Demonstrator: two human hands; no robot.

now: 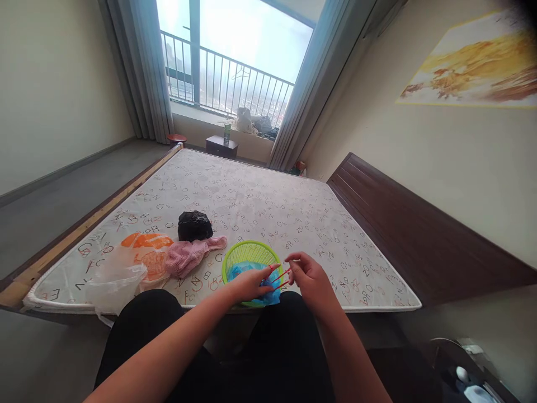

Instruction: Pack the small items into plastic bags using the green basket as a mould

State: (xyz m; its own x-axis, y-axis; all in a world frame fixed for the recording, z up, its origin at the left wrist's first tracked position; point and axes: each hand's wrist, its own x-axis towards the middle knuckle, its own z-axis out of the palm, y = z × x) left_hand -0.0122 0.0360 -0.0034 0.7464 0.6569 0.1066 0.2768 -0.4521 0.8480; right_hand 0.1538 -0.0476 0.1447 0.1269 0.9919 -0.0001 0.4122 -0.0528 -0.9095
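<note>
A blue plastic bag (247, 268) lies partly inside a lime-green plastic basket (251, 244) on the mattress, close to my knees. My left hand (250, 284) is closed on the gathered part of the bag at the basket's right side. A thin red string (282, 276) stretches in two strands from the left fingers across to my right hand (308, 275). The right thumb and fingers pinch the string's other end, just right of the basket. Whether the string is fixed to the bag cannot be made out.
Left of the basket lie a pink cloth (191, 256), a black plastic bundle (194, 225), an orange plastic bag (149, 254) and a clear white bag (115, 288). The patterned mattress (268, 196) meets a dark headboard (386, 224) at right. A nightstand (221, 146) stands beyond.
</note>
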